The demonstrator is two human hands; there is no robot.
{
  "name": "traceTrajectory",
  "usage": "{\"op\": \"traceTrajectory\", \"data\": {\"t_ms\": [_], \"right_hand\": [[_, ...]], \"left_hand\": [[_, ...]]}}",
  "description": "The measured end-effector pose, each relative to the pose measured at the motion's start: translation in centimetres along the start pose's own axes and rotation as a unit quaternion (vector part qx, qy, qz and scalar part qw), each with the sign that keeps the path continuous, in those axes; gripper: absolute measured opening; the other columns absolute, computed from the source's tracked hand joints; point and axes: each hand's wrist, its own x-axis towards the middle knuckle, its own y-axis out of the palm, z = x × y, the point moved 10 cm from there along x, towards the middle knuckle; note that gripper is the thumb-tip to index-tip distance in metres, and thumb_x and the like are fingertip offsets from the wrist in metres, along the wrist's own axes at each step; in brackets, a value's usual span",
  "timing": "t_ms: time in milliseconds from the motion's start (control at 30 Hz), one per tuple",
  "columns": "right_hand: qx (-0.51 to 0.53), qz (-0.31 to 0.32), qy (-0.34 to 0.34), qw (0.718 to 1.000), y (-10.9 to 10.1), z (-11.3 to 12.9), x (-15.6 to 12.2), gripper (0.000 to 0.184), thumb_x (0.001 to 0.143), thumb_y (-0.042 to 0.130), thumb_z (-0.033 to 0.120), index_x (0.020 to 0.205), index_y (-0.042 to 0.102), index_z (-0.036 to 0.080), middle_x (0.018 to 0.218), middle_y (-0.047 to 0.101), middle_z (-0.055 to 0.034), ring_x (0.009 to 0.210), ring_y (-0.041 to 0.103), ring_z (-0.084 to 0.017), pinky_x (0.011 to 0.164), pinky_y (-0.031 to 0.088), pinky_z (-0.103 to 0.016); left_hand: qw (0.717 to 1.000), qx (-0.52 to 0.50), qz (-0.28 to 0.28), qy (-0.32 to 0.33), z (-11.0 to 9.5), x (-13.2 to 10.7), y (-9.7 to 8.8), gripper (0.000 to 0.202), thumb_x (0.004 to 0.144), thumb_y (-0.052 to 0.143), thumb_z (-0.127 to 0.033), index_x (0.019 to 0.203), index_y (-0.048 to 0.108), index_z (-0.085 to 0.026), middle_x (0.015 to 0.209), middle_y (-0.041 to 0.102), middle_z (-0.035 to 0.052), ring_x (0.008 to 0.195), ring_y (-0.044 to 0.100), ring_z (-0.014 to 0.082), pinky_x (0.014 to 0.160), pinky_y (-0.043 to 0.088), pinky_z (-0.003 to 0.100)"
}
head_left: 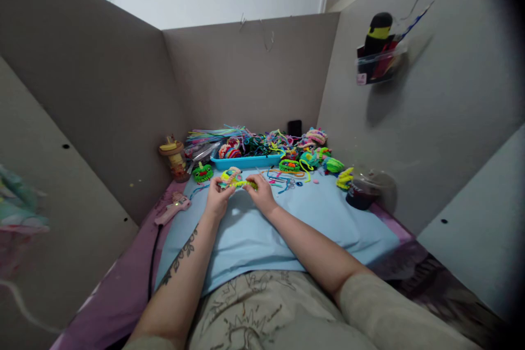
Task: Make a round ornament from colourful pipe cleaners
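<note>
Both my hands are at the middle of the table, fingers pinched on a fuzzy yellow-green pipe-cleaner strip (239,184) that spans between them. My left hand (217,198) grips its left end, and my right hand (261,194) closes round its right end. Just behind the left fingers shows a rounded pipe-cleaner piece (232,173) in yellow, pink and pale blue; whether it joins the strip I cannot tell. A green pipe-cleaner figure (202,173) sits to the left. Loose pipe-cleaner pieces (283,179) lie beyond my right hand.
A blue tray (246,163) heaped with pipe cleaners stands behind. To the left are a pink glue gun (174,208) and a lidded cup (172,158). At right, several pipe-cleaner figures (334,165) sit near a dark container (361,196). Grey panels (250,76) enclose the blue-covered table (262,240).
</note>
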Motion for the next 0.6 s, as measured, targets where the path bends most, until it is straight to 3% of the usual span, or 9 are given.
{"op": "traceTrajectory", "data": {"t_ms": [167,600], "right_hand": [[0.053,0.003,0.014,0.999,-0.4,-0.2,0.2,0.009,0.080,0.057,0.026,0.084,0.064,0.021,0.084,0.064,-0.0039,0.083,0.058,-0.019,0.077,0.045,-0.032],[0.178,0.023,0.093,0.979,1.1,-2.3,0.1,0.018,0.072,0.065,0.032,0.083,0.063,0.018,0.081,0.063,-0.0036,0.076,0.060,-0.017,0.070,0.050,-0.030]], "left_hand": [[0.998,-0.048,0.019,-0.035,-0.2,-0.2,0.2,0.054,0.051,0.080,-0.018,0.087,0.040,-0.022,0.087,0.063,-0.0022,0.073,0.065,0.0141,0.070,0.050,0.028],[0.993,-0.091,0.044,-0.060,-0.1,-0.3,0.2,0.045,0.053,0.075,-0.014,0.088,0.048,-0.022,0.092,0.063,0.0007,0.082,0.063,0.0164,0.075,0.050,0.030]]}}
